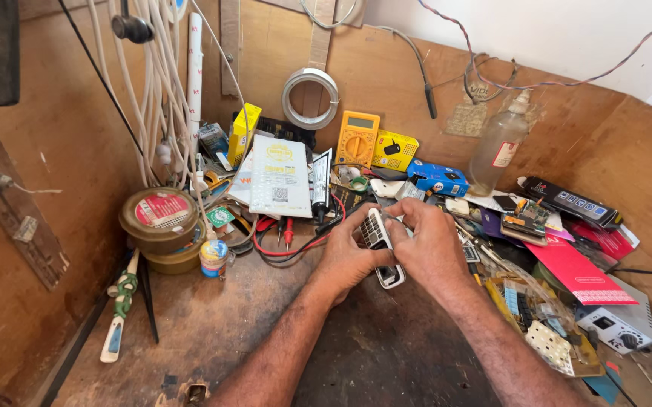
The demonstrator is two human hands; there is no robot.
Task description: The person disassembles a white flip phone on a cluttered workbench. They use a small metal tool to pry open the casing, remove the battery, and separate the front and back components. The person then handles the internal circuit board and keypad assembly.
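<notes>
Head view, left to right: a soldering iron (118,309) with a white handle lies on the wooden bench (213,332) near the left wall. Two round tins (161,218) are stacked behind it, and white cables (152,98) hang above them. Next comes a small tape roll (213,258), then red probes (284,234) and a white card pack (280,175) leaning at the back. A yellow multimeter (357,139) stands against the back board.

At centre, the left hand (348,260) grips a small white keypad phone (381,245) from below, fingers curled round its left edge. The right hand (428,249) closes over its right side, fingertips (397,211) pinching near the top end. Both hold it just above the bench, tilted.

Further right stand a blue box (437,178) and a clear bottle (498,147). A circuit board (526,218), a red card (578,271) and a white box (618,325) lie in the clutter at the right.
</notes>
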